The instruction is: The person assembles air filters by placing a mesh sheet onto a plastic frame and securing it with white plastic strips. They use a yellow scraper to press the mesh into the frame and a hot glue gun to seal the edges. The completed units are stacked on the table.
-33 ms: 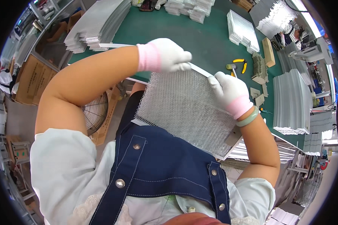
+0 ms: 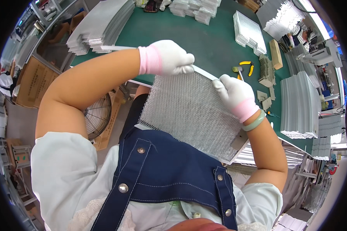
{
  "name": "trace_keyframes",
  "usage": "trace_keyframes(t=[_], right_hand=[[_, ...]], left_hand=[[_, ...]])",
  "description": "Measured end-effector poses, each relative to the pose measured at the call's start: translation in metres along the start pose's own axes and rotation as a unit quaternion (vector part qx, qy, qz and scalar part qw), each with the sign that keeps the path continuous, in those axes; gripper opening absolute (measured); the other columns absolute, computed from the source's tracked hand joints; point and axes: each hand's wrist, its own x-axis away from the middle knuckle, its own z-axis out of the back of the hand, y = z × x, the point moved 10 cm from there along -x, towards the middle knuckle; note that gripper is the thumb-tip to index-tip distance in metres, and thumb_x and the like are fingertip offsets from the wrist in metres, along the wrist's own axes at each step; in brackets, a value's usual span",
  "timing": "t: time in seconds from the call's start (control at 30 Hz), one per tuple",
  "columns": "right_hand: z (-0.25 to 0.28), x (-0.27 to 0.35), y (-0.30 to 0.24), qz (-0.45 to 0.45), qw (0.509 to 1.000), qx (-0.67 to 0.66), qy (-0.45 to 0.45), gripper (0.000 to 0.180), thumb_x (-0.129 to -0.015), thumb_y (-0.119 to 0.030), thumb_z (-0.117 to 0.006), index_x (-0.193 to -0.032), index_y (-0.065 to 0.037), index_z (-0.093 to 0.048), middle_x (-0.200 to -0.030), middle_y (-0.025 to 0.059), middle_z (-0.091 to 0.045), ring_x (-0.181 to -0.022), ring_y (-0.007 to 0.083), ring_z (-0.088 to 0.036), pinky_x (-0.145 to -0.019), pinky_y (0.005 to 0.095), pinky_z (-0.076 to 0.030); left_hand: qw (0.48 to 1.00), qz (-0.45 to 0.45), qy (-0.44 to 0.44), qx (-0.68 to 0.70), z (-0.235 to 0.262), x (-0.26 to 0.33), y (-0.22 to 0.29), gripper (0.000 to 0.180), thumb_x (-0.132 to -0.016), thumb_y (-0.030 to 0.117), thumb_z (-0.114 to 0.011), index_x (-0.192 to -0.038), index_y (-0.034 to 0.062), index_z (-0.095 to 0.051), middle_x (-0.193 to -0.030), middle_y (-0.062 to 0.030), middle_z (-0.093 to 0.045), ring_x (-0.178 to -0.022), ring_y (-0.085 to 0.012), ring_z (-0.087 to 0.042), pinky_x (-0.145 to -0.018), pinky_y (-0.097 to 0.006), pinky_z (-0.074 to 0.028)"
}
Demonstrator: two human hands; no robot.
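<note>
A silvery expanded-metal mesh panel (image 2: 192,115) rests tilted against my apron, its far edge at the green table. Along that far edge runs a thin, pale metal strip (image 2: 205,73); its other end sticks out left beyond my left forearm. My left hand (image 2: 170,57), in a white glove with a pink cuff, is closed around the strip, its fingertips over the mesh edge. Gloved the same way, my right hand (image 2: 235,91) pinches the strip at the panel's right corner, thumb on top. The fingers' undersides are hidden.
On the green table (image 2: 158,32) lie mesh stacks (image 2: 104,25), yellow-handled pliers (image 2: 251,69), a small hammer (image 2: 238,69), a wooden block (image 2: 275,54) and small metal plates (image 2: 266,103). Stacked sheets (image 2: 300,104) stand at right. A floor fan (image 2: 97,117) is at left below.
My left hand has shifted very slightly to the left along the strip. My right hand and the mesh panel stay practically in place.
</note>
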Motion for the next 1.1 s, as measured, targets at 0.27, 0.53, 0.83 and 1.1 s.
trace_keyframes(t=[0.27,0.53,0.83,1.1], right_hand=[[-0.035,-0.013,0.013,-0.064,0.952,-0.270,-0.128,0.040,-0.099,-0.038,-0.057,-0.094,0.000,-0.068,-0.077,0.0163,-0.064,-0.075,0.0261,-0.064,-0.071,0.0357,-0.049],[-0.055,0.036,0.123,-0.207,0.927,-0.308,-0.058,0.039,-0.098,-0.037,-0.060,-0.092,0.000,-0.063,-0.070,0.0000,-0.051,-0.067,0.0098,-0.046,-0.063,0.0277,-0.041],[0.070,0.051,0.088,-0.202,0.851,-0.383,0.297,0.030,-0.102,-0.029,-0.056,-0.101,0.001,-0.064,-0.076,-0.0036,-0.049,-0.069,0.0066,-0.041,-0.060,0.0220,-0.034],[-0.073,0.117,-0.047,-0.012,0.792,-0.519,-0.320,0.048,-0.105,-0.033,-0.048,-0.132,0.007,-0.052,-0.118,0.0173,-0.063,-0.109,0.0237,-0.060,-0.098,0.0376,-0.047]], left_hand=[[0.934,0.097,-0.179,0.293,-0.023,0.022,-0.029,0.035,-0.096,0.037,-0.059,-0.113,0.0067,-0.065,-0.099,-0.0133,-0.070,-0.095,-0.0296,-0.066,-0.086,-0.037,-0.051],[0.986,0.161,0.037,-0.019,0.020,0.086,0.020,0.036,-0.082,0.039,-0.069,-0.085,0.0034,-0.067,-0.083,-0.0169,-0.061,-0.078,-0.0361,-0.060,-0.075,-0.046,-0.049],[0.787,0.241,0.300,0.482,-0.031,0.056,0.044,0.063,-0.098,0.029,-0.055,-0.136,-0.0141,-0.029,-0.122,-0.0380,-0.054,-0.113,-0.0450,-0.059,-0.100,-0.044,-0.045],[0.957,0.102,0.267,0.057,0.095,0.056,-0.009,0.033,-0.099,0.032,-0.056,-0.115,0.0033,-0.060,-0.089,-0.0190,-0.065,-0.086,-0.0343,-0.066,-0.078,-0.039,-0.052]])
